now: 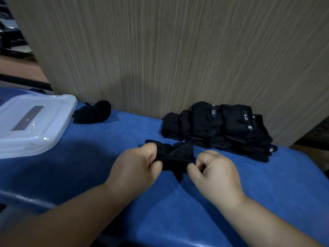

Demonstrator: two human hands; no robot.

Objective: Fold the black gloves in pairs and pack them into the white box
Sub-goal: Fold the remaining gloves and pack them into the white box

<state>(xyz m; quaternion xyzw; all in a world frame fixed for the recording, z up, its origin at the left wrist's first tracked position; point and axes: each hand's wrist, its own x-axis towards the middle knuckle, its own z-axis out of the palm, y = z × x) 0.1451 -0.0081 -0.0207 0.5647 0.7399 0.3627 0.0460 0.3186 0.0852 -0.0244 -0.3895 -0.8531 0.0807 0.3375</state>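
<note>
Both my hands pinch one bunched pair of black gloves (pixel 175 156) just above the blue surface at centre. My left hand (pixel 136 168) grips its left end and my right hand (pixel 214 172) grips its right end, fingers curled tight. Behind them, at the right, lies a pile of several black gloves (pixel 219 129) with small white labels. A single rolled black glove bundle (pixel 92 113) rests at the back left. The white box (pixel 33 123) stands at the far left with its translucent lid on.
The blue padded surface (pixel 99 157) runs from left to right under everything. A tall wood-grain panel (pixel 169 50) rises directly behind the gloves. The surface's front edge curves down near my forearms.
</note>
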